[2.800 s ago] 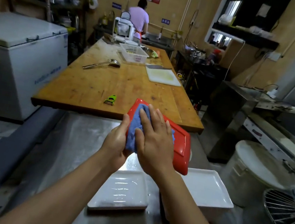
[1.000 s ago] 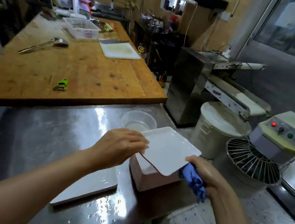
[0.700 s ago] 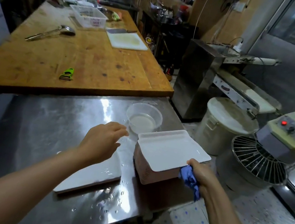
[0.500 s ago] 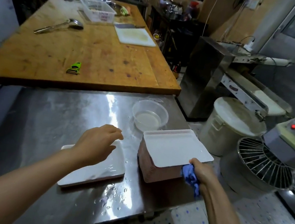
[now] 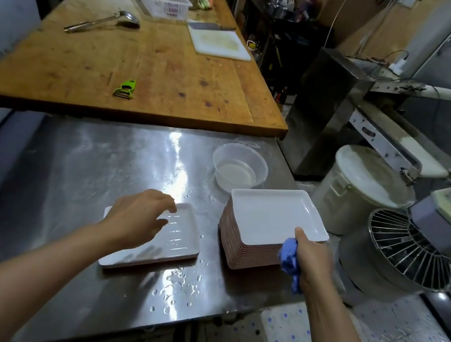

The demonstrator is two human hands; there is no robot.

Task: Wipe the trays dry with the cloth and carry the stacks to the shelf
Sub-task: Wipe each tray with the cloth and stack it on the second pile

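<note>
The person is standing at a wet steel counter (image 5: 73, 174), the 2 hands well apart. The left hand (image 5: 137, 217) is hovering with loosely curled fingers over a single wet white tray (image 5: 176, 240) lying flat on the counter; whether the fingertips are touching it cannot be told. The right hand (image 5: 310, 256) is gripping a bunched blue cloth (image 5: 289, 256) at the near right corner of a tall stack of trays (image 5: 263, 222), its thumb lying on the top tray's rim. A clear plastic bowl (image 5: 238, 170) holding a little liquid is sitting just behind the stack. A green peeler (image 5: 125, 89) is lying on the wooden table (image 5: 161, 69) beyond.
</note>
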